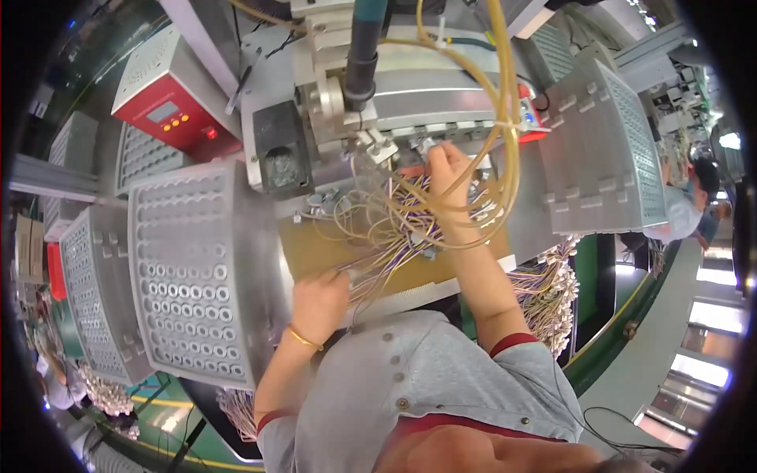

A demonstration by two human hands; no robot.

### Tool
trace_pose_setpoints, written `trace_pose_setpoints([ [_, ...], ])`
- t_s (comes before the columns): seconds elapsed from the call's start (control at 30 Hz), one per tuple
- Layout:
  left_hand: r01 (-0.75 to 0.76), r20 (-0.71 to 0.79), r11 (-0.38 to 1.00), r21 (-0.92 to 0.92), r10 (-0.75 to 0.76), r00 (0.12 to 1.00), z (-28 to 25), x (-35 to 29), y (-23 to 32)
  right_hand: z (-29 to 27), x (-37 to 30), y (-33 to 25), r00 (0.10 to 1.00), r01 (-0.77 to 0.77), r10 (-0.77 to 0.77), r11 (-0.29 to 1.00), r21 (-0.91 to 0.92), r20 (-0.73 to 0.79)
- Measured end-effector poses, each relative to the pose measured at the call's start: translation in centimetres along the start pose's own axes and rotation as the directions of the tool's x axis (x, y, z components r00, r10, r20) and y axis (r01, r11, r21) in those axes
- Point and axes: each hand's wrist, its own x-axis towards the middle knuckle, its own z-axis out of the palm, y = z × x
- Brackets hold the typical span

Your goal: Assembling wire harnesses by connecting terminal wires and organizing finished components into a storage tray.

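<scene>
My left hand [319,303] is closed at the near left edge of the brown work mat [303,248], with strands of yellow, white and purple wires [377,266] running out of it. At the far side of the mat, my right hand [448,180] pinches something small and pale against the front of a metal bench machine [430,102]; its fingers hide most of that piece. The tangled wires spread between both hands. Loops of yellowish clear tubing [505,87] hang over my right wrist.
A black block with a hollow [281,165] stands left of the machine, near a red control box [173,118]. Grey racks with rows of round holes [185,276] flank the mat, another grey rack [587,158] being at the right. Bundled wires [552,307] hang beyond my right arm.
</scene>
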Motion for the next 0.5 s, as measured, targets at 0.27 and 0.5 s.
trace_pose_setpoints([
  [0.27, -0.008, -0.309, 0.998, -0.069, -0.014, 0.951, -5.1, -1.2, -0.1, -3.6, -4.5, -0.9, 0.879, 0.473, -0.263, 0.591, -0.653, 0.399],
  [0.5, -0.259, -0.449, 0.960, 0.106, 0.279, 0.849, -5.0, 0.4, -1.3, -0.2, -9.7, 0.1, 0.554, 0.499, -0.041, 0.816, -0.293, 0.831],
])
